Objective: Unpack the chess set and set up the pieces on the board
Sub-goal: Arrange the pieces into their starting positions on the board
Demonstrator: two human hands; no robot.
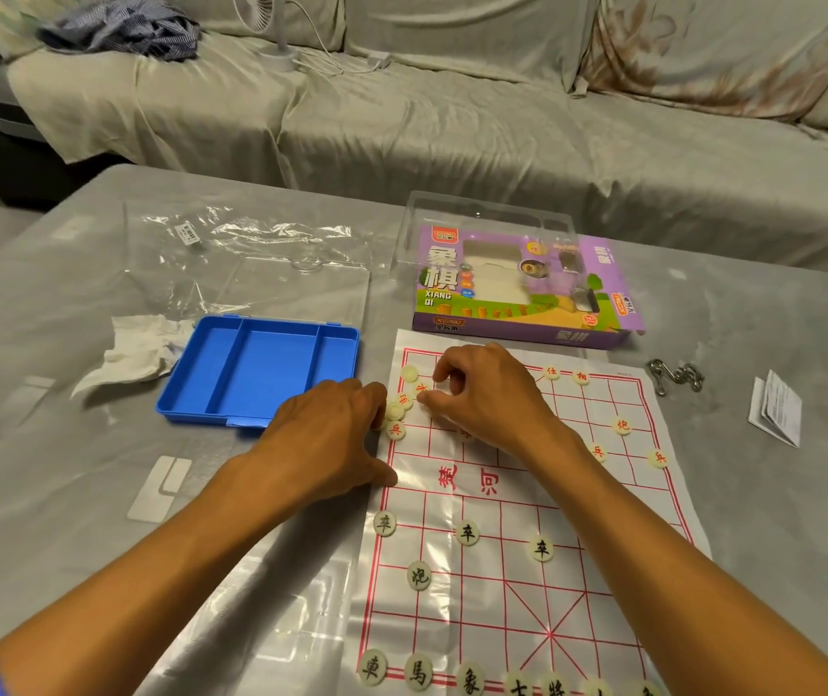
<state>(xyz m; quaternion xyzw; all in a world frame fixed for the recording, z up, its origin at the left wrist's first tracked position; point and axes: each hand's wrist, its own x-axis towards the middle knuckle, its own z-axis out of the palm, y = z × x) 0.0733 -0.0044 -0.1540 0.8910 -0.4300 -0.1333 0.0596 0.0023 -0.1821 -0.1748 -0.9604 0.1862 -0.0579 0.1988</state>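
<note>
Both hands work at the board's (pixel 512 555) far-left corner: right hand (pixel 482 394) pinches a red piece (pixel 422 389), left hand (pixel 331 434) touches the loose pieces (pixel 396 410) with relaxed fingers. Red placement is underway; next, seat it on its intersection.

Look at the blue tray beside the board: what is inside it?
The blue tray shows three bare compartments with no pieces in them. Its near right corner is hidden behind the left hand, so that part cannot be checked.
</note>
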